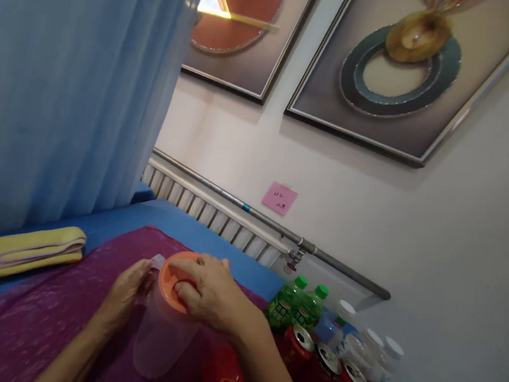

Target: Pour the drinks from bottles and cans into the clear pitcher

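A translucent plastic pitcher point(161, 341) with an orange lid point(168, 285) stands at the lower centre, over a purple plastic sheet. My left hand point(126, 291) is closed around the clear handle on the pitcher's left side. On top, my right hand point(204, 288) grips the orange lid, with the thumb and index finger on it. The far side of the lid is partly hidden by the right hand. The pitcher looks slightly tilted in this slanted view.
A folded yellow cloth point(28, 250) lies at the left on a blue surface point(162, 215). Green-capped bottles point(285, 305), clear bottles and several opened red cans point(297, 348) stand at the lower right. Behind are a blue curtain point(71, 77), a radiator point(207, 213) and a pipe.
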`<state>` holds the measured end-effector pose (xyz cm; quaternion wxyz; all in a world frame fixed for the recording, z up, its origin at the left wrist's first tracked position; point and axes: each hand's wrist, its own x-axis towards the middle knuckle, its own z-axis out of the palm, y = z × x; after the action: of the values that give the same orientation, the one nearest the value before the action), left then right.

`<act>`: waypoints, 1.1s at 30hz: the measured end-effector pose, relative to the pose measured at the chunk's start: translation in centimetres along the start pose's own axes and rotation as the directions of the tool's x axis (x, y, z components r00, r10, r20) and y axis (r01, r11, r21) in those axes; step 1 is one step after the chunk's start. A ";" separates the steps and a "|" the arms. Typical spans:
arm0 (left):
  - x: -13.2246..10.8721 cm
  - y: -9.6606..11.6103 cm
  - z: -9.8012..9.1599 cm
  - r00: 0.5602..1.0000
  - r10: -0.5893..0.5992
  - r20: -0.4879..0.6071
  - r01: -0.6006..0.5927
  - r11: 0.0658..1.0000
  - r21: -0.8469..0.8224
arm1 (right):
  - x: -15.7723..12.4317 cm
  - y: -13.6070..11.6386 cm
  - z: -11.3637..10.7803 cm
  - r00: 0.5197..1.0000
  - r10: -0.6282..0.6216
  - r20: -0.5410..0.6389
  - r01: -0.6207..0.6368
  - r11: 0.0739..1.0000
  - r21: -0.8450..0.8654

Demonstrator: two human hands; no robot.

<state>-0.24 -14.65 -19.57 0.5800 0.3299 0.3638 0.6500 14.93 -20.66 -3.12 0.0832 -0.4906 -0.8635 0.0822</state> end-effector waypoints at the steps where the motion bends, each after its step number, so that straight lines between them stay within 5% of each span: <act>1: 0.2 -0.2 -0.1 1.000 -0.009 0.007 0.009 1.000 -0.009 | 0.3 0.0 -0.3 0.999 0.004 0.048 -0.003 1.000 -0.011; 16: 0.8 -1.9 -0.8 0.999 0.035 0.022 -0.035 0.999 -0.021 | 0.0 1.0 0.6 0.993 -0.121 0.005 0.118 0.961 -0.251; 28: 0.5 -1.5 -0.4 0.998 0.055 -0.009 -0.055 0.998 0.016 | -0.6 2.1 1.4 0.984 -0.157 -0.079 0.143 0.976 -0.164; 33: 0.4 -1.8 -0.3 1.000 0.030 0.009 -0.030 1.000 -0.002 | -0.5 1.6 0.3 0.993 -0.116 -0.014 0.113 0.987 -0.115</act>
<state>0.39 -14.14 -21.21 0.5721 0.3376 0.3558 0.6574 16.45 -20.26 -3.78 0.0686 -0.4450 -0.8926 0.0228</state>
